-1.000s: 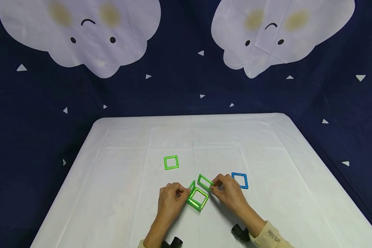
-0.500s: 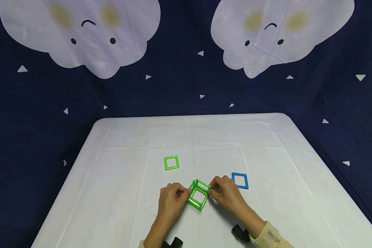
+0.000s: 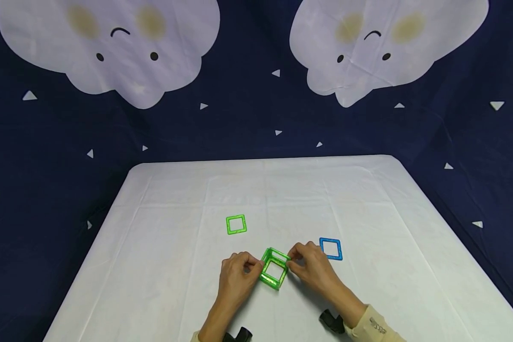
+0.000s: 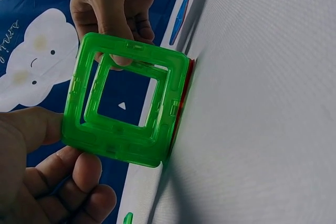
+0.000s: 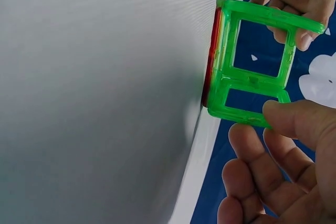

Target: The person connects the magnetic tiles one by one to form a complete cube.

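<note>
Several green square magnetic tiles (image 3: pixel 270 281) stand joined as an open-topped box in the middle of the table. Under them, in both wrist views, shows the edge of a red tile (image 5: pixel 211 56) lying at the table surface. My left hand (image 3: pixel 238 275) pinches the box's left corner between thumb and index finger. From the other side, my right hand (image 3: pixel 312 263) pinches the upper edge of the rear green tile (image 5: pixel 257 81) at its right end. The other fingers of that hand curl beneath, as the right wrist view shows.
A loose green square tile (image 3: pixel 237 232) lies flat farther back, left of the box. Just behind my right hand is a flat blue square tile (image 3: pixel 330 240). A white cloth covers the table (image 3: pixel 162 247); a dark blue curtain (image 3: pixel 248 128) with clouds hangs behind.
My right hand has brought the rear green tile left and down against the others, closing the box's back side. The left tile now meets it at the corner; my left hand has barely moved.
</note>
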`<act>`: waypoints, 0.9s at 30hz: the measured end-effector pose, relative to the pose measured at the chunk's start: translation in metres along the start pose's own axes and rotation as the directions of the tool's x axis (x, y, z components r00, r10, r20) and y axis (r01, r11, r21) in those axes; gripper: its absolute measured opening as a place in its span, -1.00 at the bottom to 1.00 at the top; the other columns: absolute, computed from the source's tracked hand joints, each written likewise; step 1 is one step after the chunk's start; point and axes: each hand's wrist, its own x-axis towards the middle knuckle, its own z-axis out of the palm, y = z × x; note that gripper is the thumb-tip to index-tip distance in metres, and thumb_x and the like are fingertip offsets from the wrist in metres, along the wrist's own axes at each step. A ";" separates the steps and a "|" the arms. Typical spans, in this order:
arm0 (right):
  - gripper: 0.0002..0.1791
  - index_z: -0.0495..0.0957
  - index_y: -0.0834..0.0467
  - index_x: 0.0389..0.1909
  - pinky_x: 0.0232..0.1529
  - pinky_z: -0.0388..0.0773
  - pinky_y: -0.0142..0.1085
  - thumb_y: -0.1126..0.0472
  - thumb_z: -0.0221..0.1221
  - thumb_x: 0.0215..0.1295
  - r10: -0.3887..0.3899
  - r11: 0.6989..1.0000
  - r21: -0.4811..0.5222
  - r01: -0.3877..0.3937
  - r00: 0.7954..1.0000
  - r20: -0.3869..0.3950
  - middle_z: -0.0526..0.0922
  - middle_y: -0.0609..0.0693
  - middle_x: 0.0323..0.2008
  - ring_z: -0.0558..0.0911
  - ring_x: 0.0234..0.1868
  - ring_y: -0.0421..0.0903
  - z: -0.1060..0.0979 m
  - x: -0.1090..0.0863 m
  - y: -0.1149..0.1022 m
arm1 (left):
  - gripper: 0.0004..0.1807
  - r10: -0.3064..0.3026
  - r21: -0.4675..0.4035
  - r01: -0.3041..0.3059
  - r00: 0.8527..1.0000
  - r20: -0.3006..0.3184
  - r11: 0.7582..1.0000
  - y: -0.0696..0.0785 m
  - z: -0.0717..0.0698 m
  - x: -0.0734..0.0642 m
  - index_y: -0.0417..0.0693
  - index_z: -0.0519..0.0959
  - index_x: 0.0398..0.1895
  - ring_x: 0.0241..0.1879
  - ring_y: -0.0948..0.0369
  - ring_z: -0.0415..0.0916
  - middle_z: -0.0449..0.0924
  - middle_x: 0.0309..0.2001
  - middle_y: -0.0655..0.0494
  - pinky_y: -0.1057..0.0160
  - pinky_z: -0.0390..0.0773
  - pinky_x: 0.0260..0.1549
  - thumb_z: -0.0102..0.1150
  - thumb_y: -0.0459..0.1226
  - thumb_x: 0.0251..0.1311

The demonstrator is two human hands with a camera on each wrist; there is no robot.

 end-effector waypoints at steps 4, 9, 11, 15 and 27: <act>-0.76 0.56 -0.04 -0.53 -0.35 0.32 -0.39 0.28 0.43 -0.15 0.002 1.000 0.003 -0.002 1.000 0.000 0.60 -0.26 -0.57 0.41 -0.44 -0.34 0.000 0.000 0.000 | -0.87 -0.005 0.000 0.005 1.000 0.013 1.000 0.001 -0.001 0.000 0.20 0.60 -0.64 -0.53 0.39 0.41 0.55 -0.68 0.40 0.17 0.37 -0.13 0.34 -0.20 -0.05; -0.77 0.56 -0.04 -0.52 -0.36 0.32 -0.40 0.28 0.43 -0.12 0.026 1.000 0.015 -0.026 1.000 0.018 0.61 -0.26 -0.56 0.42 -0.44 -0.32 -0.001 0.002 0.000 | -0.86 -0.007 0.008 0.007 1.000 0.021 1.000 0.001 -0.001 0.000 0.20 0.59 -0.65 -0.54 0.37 0.40 0.53 -0.69 0.40 0.19 0.37 -0.15 0.34 -0.19 -0.05; -0.77 0.57 -0.04 -0.51 -0.36 0.32 -0.40 0.28 0.42 -0.12 0.033 0.999 0.021 -0.033 0.999 0.025 0.62 -0.25 -0.56 0.43 -0.44 -0.31 -0.002 0.002 0.000 | -0.86 -0.009 0.009 0.009 1.000 0.025 1.000 0.002 -0.001 0.000 0.20 0.59 -0.65 -0.55 0.38 0.39 0.52 -0.69 0.40 0.20 0.36 -0.16 0.35 -0.18 -0.05; -0.77 0.56 -0.04 -0.51 -0.35 0.32 -0.39 0.29 0.42 -0.11 0.037 0.999 0.022 -0.037 0.999 0.032 0.62 -0.23 -0.56 0.43 -0.44 -0.30 -0.002 0.003 0.002 | -0.85 -0.019 0.006 0.019 0.999 0.046 1.000 0.002 -0.002 0.000 0.22 0.58 -0.66 -0.55 0.42 0.35 0.51 -0.69 0.41 0.20 0.35 -0.15 0.34 -0.17 -0.04; -0.78 0.57 -0.04 -0.51 -0.36 0.31 -0.41 0.27 0.42 -0.11 0.029 0.999 0.029 -0.029 0.999 0.023 0.62 -0.26 -0.56 0.41 -0.45 -0.34 -0.001 0.004 0.004 | -0.86 -0.028 0.010 0.027 0.997 0.077 1.000 0.003 -0.005 0.001 0.22 0.58 -0.64 -0.54 0.41 0.36 0.52 -0.67 0.41 0.18 0.35 -0.12 0.32 -0.15 -0.01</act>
